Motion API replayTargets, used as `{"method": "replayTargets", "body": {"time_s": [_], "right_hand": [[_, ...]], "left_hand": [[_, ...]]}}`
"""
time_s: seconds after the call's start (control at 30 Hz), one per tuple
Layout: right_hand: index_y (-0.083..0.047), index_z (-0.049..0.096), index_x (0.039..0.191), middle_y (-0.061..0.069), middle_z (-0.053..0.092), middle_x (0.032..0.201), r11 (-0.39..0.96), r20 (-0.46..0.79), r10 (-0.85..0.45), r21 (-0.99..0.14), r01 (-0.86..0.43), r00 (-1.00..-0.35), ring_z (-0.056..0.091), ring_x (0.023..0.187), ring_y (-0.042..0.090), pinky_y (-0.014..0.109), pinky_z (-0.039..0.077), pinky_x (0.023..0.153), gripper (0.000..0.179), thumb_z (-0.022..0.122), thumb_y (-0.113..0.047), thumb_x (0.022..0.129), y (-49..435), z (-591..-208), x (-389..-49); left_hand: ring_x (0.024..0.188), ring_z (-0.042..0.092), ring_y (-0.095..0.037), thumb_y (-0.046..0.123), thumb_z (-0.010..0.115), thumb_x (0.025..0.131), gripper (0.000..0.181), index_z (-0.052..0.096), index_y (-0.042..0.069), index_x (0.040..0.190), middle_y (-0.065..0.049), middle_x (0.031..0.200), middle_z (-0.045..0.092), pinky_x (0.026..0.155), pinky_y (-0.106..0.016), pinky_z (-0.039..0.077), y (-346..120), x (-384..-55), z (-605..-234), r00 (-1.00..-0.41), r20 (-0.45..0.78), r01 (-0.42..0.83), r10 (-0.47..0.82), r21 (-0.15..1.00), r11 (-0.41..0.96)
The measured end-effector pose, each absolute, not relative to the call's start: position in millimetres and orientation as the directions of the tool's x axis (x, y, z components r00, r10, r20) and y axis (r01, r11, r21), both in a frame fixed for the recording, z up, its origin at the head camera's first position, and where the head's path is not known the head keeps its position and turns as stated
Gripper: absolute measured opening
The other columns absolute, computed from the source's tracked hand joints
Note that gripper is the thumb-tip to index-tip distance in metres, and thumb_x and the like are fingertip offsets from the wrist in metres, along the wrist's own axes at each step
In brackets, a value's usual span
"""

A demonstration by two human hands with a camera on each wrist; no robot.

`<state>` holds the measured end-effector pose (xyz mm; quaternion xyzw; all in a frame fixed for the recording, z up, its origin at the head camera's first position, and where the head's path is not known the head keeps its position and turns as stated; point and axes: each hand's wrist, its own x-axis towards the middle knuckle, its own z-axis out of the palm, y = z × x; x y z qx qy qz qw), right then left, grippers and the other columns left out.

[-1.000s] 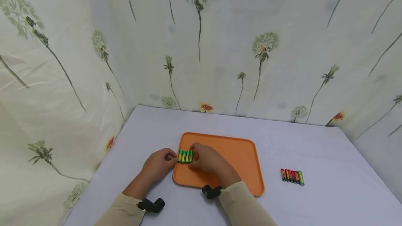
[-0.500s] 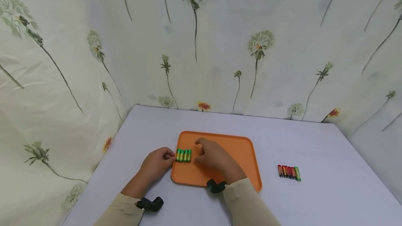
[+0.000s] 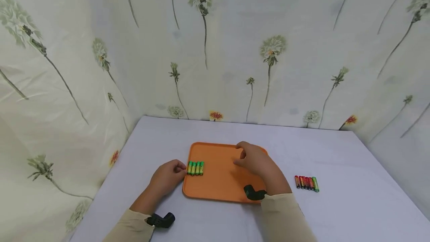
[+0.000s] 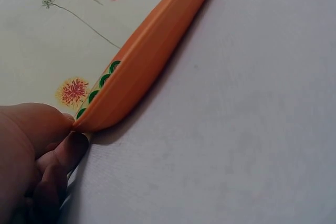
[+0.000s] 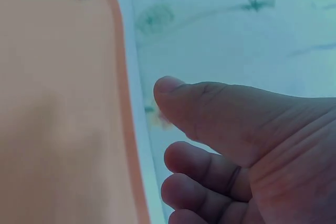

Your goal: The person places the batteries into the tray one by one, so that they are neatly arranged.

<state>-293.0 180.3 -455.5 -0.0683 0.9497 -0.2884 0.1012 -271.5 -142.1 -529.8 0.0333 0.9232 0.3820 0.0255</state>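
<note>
Several green-and-yellow batteries (image 3: 196, 168) lie side by side in a row at the left edge of the orange tray (image 3: 218, 188). My left hand (image 3: 167, 176) is at the tray's left rim beside them; in the left wrist view its thumb and fingers (image 4: 58, 129) pinch the rim. Over the right half of the tray hovers my right hand (image 3: 256, 163), thumb and fingers apart. The right wrist view shows that hand's thumb (image 5: 210, 100) and loosely bent fingers holding nothing.
Right of the tray, several red batteries (image 3: 303, 182) and one green battery (image 3: 315, 184) form another row on the white tabletop (image 3: 336, 212). Flower-patterned cloth (image 3: 231, 47) hangs behind the table and along its sides.
My right hand has left the green batteries and moved right across the tray, its fingers parted. The left hand has stayed at the tray's rim, and the batteries keep their row.
</note>
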Motion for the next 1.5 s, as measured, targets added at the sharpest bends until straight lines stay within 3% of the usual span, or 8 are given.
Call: {"method": "replayTargets", "body": {"time_s": [0.4, 0.63, 0.87, 1.23, 1.5], "right_hand": [[-0.008, 0.059, 0.140, 0.002, 0.063, 0.095, 0.849, -0.109, -0.153, -0.523, -0.074, -0.982, 0.057, 0.080, 0.019, 0.035, 0.048, 0.072, 0.052, 0.078, -0.028, 0.096, 262.2, -462.8, -267.7], [-0.011, 0.058, 0.140, 0.002, 0.063, 0.097, 0.879, -0.142, -0.067, -0.477, 0.009, -0.988, 0.057, 0.076, 0.019, 0.035, 0.048, 0.065, 0.054, 0.078, -0.033, 0.095, 309.9, -469.2, -254.1], [-0.007, 0.057, 0.140, 0.002, 0.064, 0.097, 0.907, -0.152, -0.003, -0.416, 0.061, -0.988, 0.057, 0.079, 0.019, 0.035, 0.046, 0.067, 0.059, 0.076, -0.039, 0.095, 358.8, -474.4, -240.5], [-0.004, 0.053, 0.145, 0.004, 0.058, 0.090, 0.857, -0.184, 0.068, -0.492, 0.152, -0.981, 0.051, 0.077, 0.020, 0.033, 0.039, 0.063, 0.071, 0.071, -0.053, 0.097, 412.5, -491.8, -220.3], [0.000, 0.049, 0.147, 0.002, 0.061, 0.087, 0.853, -0.189, 0.042, -0.505, 0.134, -0.981, 0.051, 0.074, 0.015, 0.031, 0.040, 0.064, 0.079, 0.074, -0.053, 0.094, 428.0, -507.3, -219.9]], "left_hand": [[0.082, 0.060, -0.011, 0.028, 0.074, 0.097, 0.008, 0.071, 0.021, 0.100, 0.008, 0.088, 0.068, 0.074, -0.035, 0.048, -143.2, -270.7, -531.4, -0.997, -0.008, 0.052, 0.082, 0.713, 0.699], [0.083, 0.060, -0.011, 0.029, 0.074, 0.097, 0.008, 0.072, 0.022, 0.101, 0.008, 0.089, 0.069, 0.075, -0.036, 0.049, -145.2, -269.0, -530.4, -0.997, -0.010, 0.049, 0.077, 0.694, 0.718], [0.084, 0.060, -0.011, 0.028, 0.074, 0.097, 0.008, 0.071, 0.021, 0.101, 0.008, 0.090, 0.069, 0.076, -0.036, 0.049, -145.0, -268.5, -528.7, -0.996, -0.014, 0.050, 0.083, 0.697, 0.715], [0.084, 0.060, -0.011, 0.029, 0.073, 0.098, 0.009, 0.071, 0.022, 0.102, 0.008, 0.091, 0.068, 0.077, -0.036, 0.049, -143.3, -271.8, -531.2, -0.997, -0.022, 0.040, 0.077, 0.700, 0.713], [0.085, 0.060, -0.011, 0.030, 0.073, 0.098, 0.010, 0.071, 0.022, 0.102, 0.008, 0.091, 0.069, 0.078, -0.036, 0.049, -144.0, -271.4, -531.2, -0.997, -0.028, 0.034, 0.076, 0.703, 0.710]]}}
